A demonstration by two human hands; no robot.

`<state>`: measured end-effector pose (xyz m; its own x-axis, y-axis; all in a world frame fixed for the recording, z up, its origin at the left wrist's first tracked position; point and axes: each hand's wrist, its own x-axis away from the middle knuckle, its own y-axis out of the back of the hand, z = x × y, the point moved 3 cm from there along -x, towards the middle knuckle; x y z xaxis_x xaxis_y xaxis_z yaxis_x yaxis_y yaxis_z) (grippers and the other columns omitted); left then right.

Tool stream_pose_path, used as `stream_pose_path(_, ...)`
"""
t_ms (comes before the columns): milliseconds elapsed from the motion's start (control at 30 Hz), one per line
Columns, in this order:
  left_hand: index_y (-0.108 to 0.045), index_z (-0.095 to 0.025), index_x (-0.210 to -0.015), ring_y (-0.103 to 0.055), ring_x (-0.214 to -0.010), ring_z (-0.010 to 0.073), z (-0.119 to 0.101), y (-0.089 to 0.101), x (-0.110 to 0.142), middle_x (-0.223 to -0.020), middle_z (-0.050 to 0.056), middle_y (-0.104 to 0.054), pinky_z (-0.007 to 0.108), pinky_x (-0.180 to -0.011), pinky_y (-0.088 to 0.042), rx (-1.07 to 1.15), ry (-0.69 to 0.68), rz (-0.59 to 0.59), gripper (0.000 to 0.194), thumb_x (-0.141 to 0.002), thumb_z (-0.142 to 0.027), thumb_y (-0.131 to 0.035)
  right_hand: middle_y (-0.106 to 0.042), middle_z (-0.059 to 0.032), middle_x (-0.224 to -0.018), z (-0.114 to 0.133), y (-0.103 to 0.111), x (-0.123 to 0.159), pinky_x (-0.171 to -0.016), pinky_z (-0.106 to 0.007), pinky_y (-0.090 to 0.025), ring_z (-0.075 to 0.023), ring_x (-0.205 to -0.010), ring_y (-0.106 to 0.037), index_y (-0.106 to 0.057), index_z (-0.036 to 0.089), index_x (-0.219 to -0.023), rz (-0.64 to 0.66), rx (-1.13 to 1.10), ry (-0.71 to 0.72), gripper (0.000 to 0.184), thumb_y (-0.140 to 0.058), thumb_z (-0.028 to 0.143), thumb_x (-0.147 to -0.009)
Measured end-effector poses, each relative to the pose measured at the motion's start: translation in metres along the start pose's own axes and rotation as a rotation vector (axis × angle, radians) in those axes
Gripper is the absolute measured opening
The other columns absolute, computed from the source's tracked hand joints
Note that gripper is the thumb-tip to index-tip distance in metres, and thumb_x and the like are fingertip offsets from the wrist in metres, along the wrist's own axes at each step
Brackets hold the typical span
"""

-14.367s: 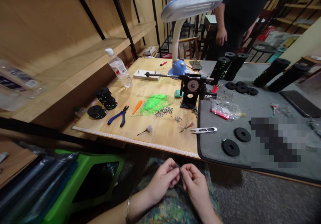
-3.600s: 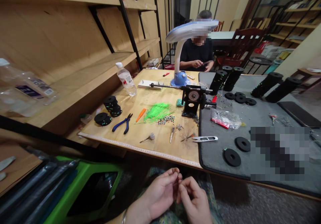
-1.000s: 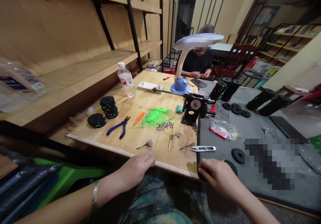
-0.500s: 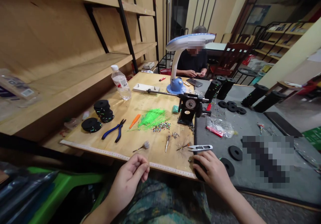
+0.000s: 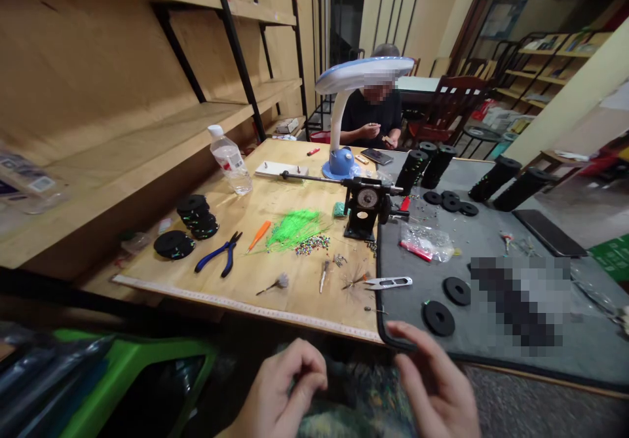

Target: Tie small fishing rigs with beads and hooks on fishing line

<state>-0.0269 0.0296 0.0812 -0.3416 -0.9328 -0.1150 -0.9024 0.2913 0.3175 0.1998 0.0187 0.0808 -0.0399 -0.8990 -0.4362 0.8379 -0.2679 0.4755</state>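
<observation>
My left hand (image 5: 287, 385) is just off the table's near edge, above my lap, thumb and forefinger pressed together. Whatever they pinch is too small to make out. Across from it, my right hand (image 5: 432, 376) is open, thumb and forefinger apart, by the corner of the grey mat (image 5: 415, 323). Metal thread snips (image 5: 390, 283) lie beyond that hand, touching or near a feathery bundle of fine strands (image 5: 357, 279). A small dark piece (image 5: 368, 310) rests near the edge. Black foam spools (image 5: 439, 319) lie on the mat to the right.
Blue-handled pliers (image 5: 219, 255), an orange-handled tool (image 5: 259, 236), green strands (image 5: 296, 230) and coloured beads (image 5: 313, 245) lie on the wood. Behind stand a black dial device with a long rod (image 5: 361, 209), a lamp (image 5: 339, 163) and a water bottle (image 5: 230, 163). A co-worker (image 5: 372, 114) sits opposite.
My right hand has drawn back from beside the snips to the table's near edge. My left hand has moved down and right, closer to it. The co-worker's hands have come apart.
</observation>
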Motion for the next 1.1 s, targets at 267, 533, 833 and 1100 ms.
stream_pose_path(267,-0.047,-0.022,-0.089,-0.059,-0.067,0.0132,-0.001,-0.011,0.0,-0.076,0.002,-0.06,0.021,-0.063,-0.044,-0.19,-0.332,-0.005,0.017,-0.089,-0.006,-0.043,-0.069,-0.0094,-0.117,0.014,-0.074,0.024,-0.078,-0.027,-0.056,-0.0234,-0.097,-0.068,-0.048,0.027,-0.134,0.398,-0.41,-0.149,0.051,-0.062,0.023,-0.085)
stream_pose_path(533,-0.047,-0.021,-0.089,-0.058,-0.067,0.0137,0.019,-0.018,-0.002,-0.076,0.003,-0.059,0.022,-0.063,-0.044,-0.279,-0.289,-0.084,0.015,-0.09,-0.008,-0.041,-0.062,0.0001,-0.065,0.001,-0.088,0.02,-0.052,-0.02,-0.044,-0.0137,-0.055,-0.057,-0.061,0.019,-0.092,0.387,-0.329,-0.224,0.014,-0.05,0.029,-0.092)
stream_pose_path(833,-0.051,-0.02,-0.085,-0.059,-0.067,0.0173,0.022,-0.003,-0.042,-0.072,0.002,-0.06,0.026,-0.062,-0.043,-0.538,-0.117,-0.195,0.013,-0.093,-0.018,-0.041,-0.057,0.0005,-0.062,-0.016,-0.085,0.026,-0.053,-0.021,-0.039,-0.0138,-0.054,-0.052,-0.057,0.02,-0.075,0.271,-0.198,-0.171,0.02,-0.05,0.028,-0.091)
stream_pose_path(1100,-0.054,-0.014,-0.105,-0.064,-0.088,0.0301,0.034,-0.005,-0.122,-0.099,0.015,-0.064,0.038,-0.074,-0.048,-0.89,0.233,-0.24,0.021,-0.088,-0.026,-0.051,-0.047,0.0047,-0.052,-0.037,-0.087,0.044,-0.047,-0.021,-0.035,-0.0116,-0.047,-0.045,-0.058,0.018,-0.074,0.091,-0.551,-0.568,0.033,-0.057,0.048,-0.087)
